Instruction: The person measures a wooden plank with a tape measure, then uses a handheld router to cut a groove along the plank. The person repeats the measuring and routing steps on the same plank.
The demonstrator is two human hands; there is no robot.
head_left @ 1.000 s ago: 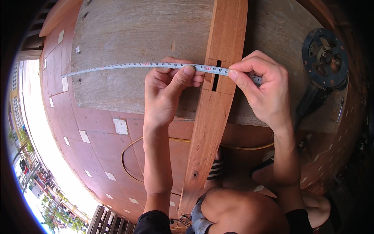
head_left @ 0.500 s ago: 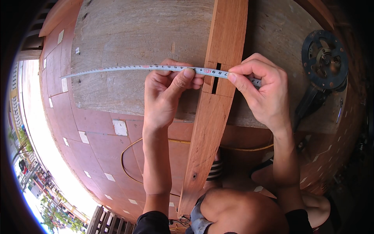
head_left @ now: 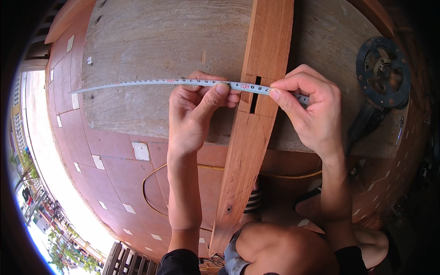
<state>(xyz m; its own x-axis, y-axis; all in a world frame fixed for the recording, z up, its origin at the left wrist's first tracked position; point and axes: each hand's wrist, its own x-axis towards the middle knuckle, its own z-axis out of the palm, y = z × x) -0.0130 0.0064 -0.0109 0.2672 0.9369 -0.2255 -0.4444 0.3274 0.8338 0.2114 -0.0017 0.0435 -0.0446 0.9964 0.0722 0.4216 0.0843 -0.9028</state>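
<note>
A pale measuring tape blade (head_left: pixel 137 83) runs across the reddish wooden beam (head_left: pixel 245 151), right over a narrow dark slot (head_left: pixel 255 96) cut in its top face. Just left of the beam, my left hand (head_left: pixel 197 110) pinches the blade between thumb and fingers. My right hand (head_left: pixel 311 105) pinches it at the beam's right edge, and a short end of the blade shows beyond, under the curled fingers. Leftward from my left hand the blade stretches out over the board to the tiled floor side. Pencil-like lines cross the beam by the slot. The tape's case cannot be made out.
Under the beam lies a weathered wooden board (head_left: pixel 160 41). A dark round metal tool part (head_left: pixel 384 71) stands at the right. A yellow cord (head_left: pixel 293 176) loops over the reddish tiled floor (head_left: pixel 114 169). My bent knee (head_left: pixel 284 247) is close by the beam's near end.
Both hands keep their pinch on the tape. Hands, tape and beam appear shifted very slightly in the picture; little else differs.
</note>
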